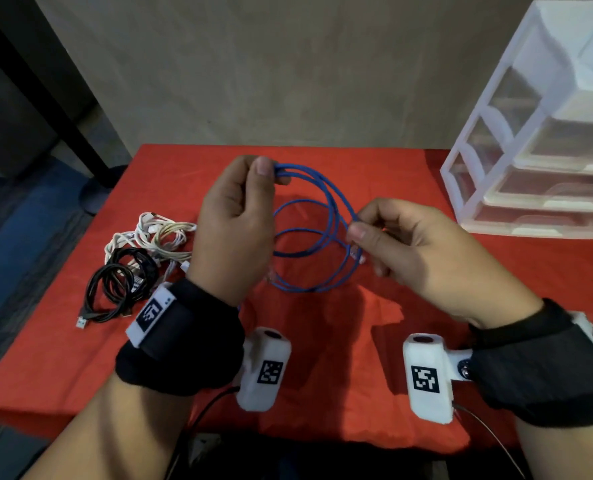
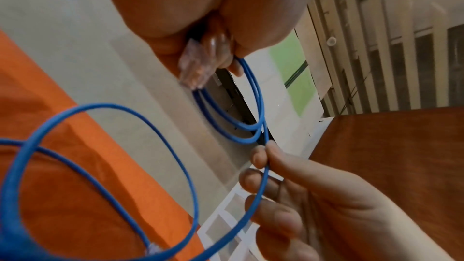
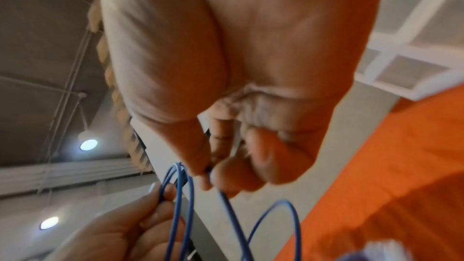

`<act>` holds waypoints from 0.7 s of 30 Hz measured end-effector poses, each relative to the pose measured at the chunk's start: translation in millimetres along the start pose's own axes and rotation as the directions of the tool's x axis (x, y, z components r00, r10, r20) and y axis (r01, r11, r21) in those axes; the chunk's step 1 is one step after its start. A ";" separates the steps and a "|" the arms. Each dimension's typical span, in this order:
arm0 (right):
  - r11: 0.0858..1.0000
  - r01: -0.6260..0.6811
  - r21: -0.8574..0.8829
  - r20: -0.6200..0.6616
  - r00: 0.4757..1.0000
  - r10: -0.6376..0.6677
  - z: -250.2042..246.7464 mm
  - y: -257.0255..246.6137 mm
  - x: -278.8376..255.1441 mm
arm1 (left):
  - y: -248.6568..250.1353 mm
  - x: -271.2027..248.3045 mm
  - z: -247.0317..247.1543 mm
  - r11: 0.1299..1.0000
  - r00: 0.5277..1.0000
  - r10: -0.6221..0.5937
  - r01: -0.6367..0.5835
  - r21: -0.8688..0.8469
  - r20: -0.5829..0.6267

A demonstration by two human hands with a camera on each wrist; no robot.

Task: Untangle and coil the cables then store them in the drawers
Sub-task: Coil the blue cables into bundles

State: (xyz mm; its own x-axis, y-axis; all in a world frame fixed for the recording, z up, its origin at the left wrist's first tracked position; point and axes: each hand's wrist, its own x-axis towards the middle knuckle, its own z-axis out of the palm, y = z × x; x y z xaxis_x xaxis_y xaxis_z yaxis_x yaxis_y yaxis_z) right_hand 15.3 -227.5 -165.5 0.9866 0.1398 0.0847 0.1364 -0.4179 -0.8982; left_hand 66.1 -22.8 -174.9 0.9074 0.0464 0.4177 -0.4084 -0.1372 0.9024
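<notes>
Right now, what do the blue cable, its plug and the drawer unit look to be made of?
Blue cable: matte rubbery jacket, bends into smooth loops. Plug: clear hard plastic, see-through. Drawer unit: white plastic frame with translucent, glossy drawers, probably plastic too.

Bare grey wall (image 1: 288, 71) behind table w/ red cloth (image 1: 323, 375); round ceiling lights (image 3: 88, 144) on; dark floor (image 1: 18, 216) left.

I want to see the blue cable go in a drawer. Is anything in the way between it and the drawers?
Nothing visible lies between them. The blue cable hangs from both hands, left hand and right hand, above bare red cloth leading to the drawers. The drawers look closed.
</notes>
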 end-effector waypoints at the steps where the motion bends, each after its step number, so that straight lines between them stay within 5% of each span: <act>1: 0.999 -0.024 0.045 0.020 1.000 0.023 1.9 0.6 0.2 | -0.8 0.3 0.2 0.997 0.999 -0.042 0.042 -0.061 -0.003; 3: 0.983 -0.052 0.175 0.013 0.999 0.050 9.6 -0.4 2.1 | 1.7 -2.0 5.3 0.963 0.985 -0.175 0.169 -0.212 -0.009; 7: 0.880 0.028 0.474 -0.219 0.972 0.088 19.7 -4.1 8.7 | 10.1 -9.6 19.9 0.789 0.921 -0.383 0.369 -0.491 0.076; 12: 0.811 0.134 0.569 -0.298 0.953 0.052 28.1 -8.8 7.8 | 7.4 -13.1 27.6 0.702 0.868 -0.484 0.463 -0.542 0.115; 18: 0.894 0.096 0.437 -0.171 0.985 -0.023 45.0 -6.7 1.3 | -0.5 -11.3 19.6 0.550 0.778 -0.590 0.584 -0.597 0.217; 21: 0.981 0.095 0.169 -0.046 0.995 -0.088 37.0 -4.3 0.3 | -2.9 -6.5 15.8 0.559 0.779 -0.609 0.555 -0.617 0.150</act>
State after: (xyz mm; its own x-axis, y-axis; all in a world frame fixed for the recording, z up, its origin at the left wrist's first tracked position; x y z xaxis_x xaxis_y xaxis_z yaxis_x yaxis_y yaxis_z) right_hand 11.7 -192.5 -177.5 0.9738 0.1342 0.1833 0.2119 -0.2452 -0.9460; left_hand 63.0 -38.4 -181.9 0.9704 -0.0284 -0.2398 0.2143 0.5591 0.8009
